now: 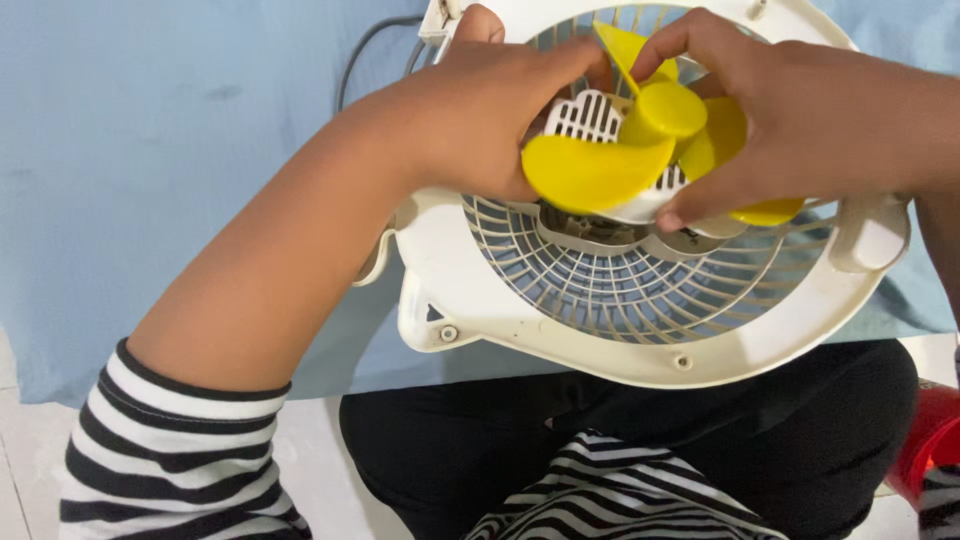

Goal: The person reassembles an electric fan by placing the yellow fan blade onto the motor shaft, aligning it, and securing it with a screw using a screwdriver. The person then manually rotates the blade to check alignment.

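Yellow plastic stands out at the middle of the view: a small fan blade with a round hub and broad curved vanes sits over the centre of a cream fan housing, against its ribbed rear grille. The housing lies tilted in the person's lap, its lower rim resting on black trousers and its upper part leaning away toward a blue cloth spread behind it; that slant turns the open face up toward the camera, which seems to be why it is propped so, with both hands free to work at the hub. The left hand comes in from the left, fingers curled around the edge of one vane and the white vented motor cover behind it, its grip clenched on the blade. The right hand reaches from the right, fingertips pressed on the vanes at either side of the hub, likewise grasping the blade, so the piece is held from both sides and kept square to the grille. The blade's spin axis runs through the hub, pointing up and out of the housing toward the viewer, while its vanes spread flat across the grille. A grey cable trails off at the top left, and something red shows at the right edge, too cropped to identify.
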